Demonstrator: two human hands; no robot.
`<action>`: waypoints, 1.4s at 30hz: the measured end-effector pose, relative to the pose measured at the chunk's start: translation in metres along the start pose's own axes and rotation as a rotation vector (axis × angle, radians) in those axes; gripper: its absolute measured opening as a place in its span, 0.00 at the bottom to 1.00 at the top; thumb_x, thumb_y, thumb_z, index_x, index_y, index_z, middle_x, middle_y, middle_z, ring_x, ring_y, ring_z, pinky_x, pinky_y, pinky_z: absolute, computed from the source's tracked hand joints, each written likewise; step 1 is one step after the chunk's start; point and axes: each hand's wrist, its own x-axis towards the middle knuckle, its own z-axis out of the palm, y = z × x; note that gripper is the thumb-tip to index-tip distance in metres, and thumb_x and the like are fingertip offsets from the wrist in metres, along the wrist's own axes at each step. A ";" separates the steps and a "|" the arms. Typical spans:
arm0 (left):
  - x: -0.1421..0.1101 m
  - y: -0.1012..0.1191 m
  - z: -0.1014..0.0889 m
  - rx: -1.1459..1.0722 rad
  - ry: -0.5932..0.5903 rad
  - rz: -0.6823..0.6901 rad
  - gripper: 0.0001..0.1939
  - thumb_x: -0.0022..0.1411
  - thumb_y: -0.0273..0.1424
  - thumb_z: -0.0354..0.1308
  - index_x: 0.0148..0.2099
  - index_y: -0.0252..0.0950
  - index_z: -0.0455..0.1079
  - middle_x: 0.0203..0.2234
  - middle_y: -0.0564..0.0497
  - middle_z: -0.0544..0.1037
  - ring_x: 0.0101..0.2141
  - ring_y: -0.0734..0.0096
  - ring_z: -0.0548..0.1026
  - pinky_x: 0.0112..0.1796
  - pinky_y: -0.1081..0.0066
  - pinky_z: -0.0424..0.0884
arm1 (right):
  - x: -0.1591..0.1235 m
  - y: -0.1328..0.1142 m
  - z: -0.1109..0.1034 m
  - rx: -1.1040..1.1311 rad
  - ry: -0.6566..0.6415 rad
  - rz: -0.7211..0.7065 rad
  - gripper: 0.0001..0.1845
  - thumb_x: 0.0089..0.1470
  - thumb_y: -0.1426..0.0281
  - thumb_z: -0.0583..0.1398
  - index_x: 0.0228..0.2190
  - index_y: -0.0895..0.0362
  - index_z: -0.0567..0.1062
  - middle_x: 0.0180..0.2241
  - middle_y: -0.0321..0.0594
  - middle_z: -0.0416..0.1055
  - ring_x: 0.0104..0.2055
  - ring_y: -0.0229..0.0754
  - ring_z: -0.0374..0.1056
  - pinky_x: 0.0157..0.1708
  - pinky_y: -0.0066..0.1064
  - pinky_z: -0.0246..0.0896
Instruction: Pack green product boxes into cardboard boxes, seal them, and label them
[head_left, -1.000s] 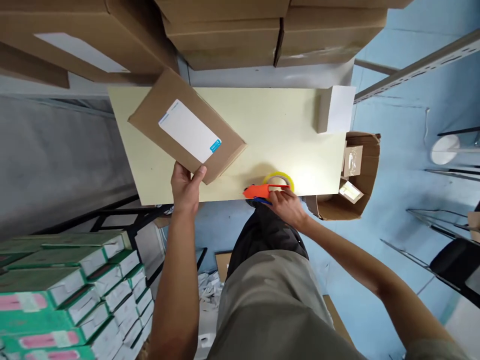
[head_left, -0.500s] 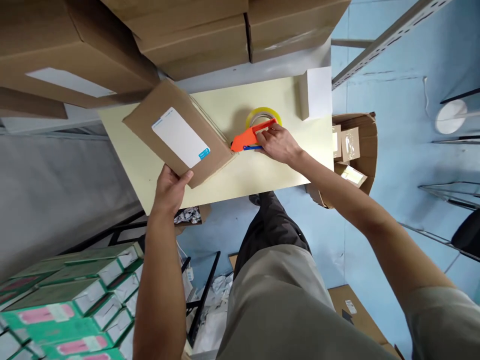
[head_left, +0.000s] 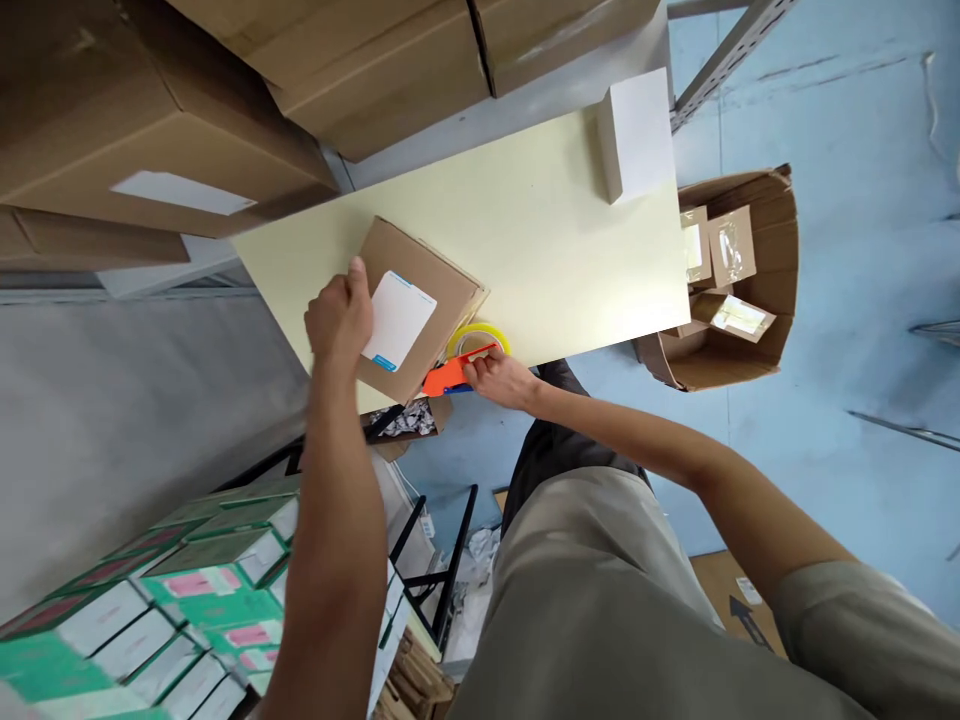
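A brown cardboard box [head_left: 442, 270] with a white and blue label [head_left: 401, 320] is tilted over the cream tabletop [head_left: 555, 230]. My left hand [head_left: 341, 312] grips the box at its left side, thumb on top and the other fingers partly hidden. My right hand [head_left: 501, 379] is closed round an orange tape dispenser [head_left: 444, 377] carrying a roll of yellow-edged clear tape [head_left: 501, 338]. The dispenser's front end is against or very close to the box's lower right edge, near the table's front edge.
Large cartons [head_left: 390, 90] line the back of the table. A white box [head_left: 637, 140] stands at the far right corner. Past the right edge, an open carton [head_left: 772, 330] holds several small taped boxes. Green and white boxes [head_left: 225, 590] are stacked at lower left.
The box has turned and come nearer the front edge. My left hand has shifted up along its left side. My right hand has moved the tape dispenser down and left along the box's edge.
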 end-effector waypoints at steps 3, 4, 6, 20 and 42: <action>-0.016 0.027 0.018 0.115 0.166 -0.134 0.27 0.83 0.52 0.53 0.44 0.34 0.77 0.47 0.35 0.85 0.54 0.43 0.80 0.62 0.45 0.65 | -0.006 -0.008 0.009 0.043 0.015 0.072 0.20 0.74 0.84 0.47 0.58 0.69 0.73 0.47 0.61 0.86 0.49 0.53 0.84 0.57 0.46 0.71; -0.021 0.032 0.021 0.119 0.168 -0.142 0.26 0.83 0.52 0.53 0.46 0.34 0.76 0.48 0.35 0.85 0.54 0.44 0.79 0.61 0.47 0.64 | -0.010 -0.008 0.012 0.058 0.012 0.076 0.20 0.74 0.84 0.48 0.58 0.69 0.74 0.47 0.61 0.86 0.48 0.53 0.85 0.56 0.46 0.72; -0.026 0.036 0.021 0.109 0.143 -0.141 0.26 0.83 0.52 0.53 0.46 0.34 0.75 0.49 0.36 0.84 0.55 0.46 0.78 0.61 0.50 0.62 | -0.024 -0.009 0.020 0.079 0.010 0.066 0.20 0.74 0.83 0.48 0.58 0.69 0.74 0.46 0.60 0.86 0.47 0.52 0.85 0.56 0.45 0.73; -0.023 0.035 0.022 0.046 0.192 -0.152 0.23 0.82 0.51 0.55 0.45 0.36 0.73 0.52 0.36 0.84 0.59 0.41 0.76 0.63 0.47 0.62 | -0.140 0.161 0.025 -0.039 0.219 0.403 0.32 0.84 0.49 0.49 0.55 0.65 0.76 0.36 0.52 0.84 0.39 0.52 0.81 0.55 0.50 0.75; -0.040 0.034 0.022 -0.005 -0.040 0.238 0.25 0.75 0.53 0.65 0.58 0.38 0.79 0.74 0.35 0.71 0.83 0.40 0.48 0.81 0.36 0.30 | 0.005 0.037 -0.024 -0.056 -0.050 0.013 0.25 0.72 0.82 0.51 0.64 0.64 0.74 0.49 0.51 0.87 0.52 0.53 0.84 0.65 0.48 0.68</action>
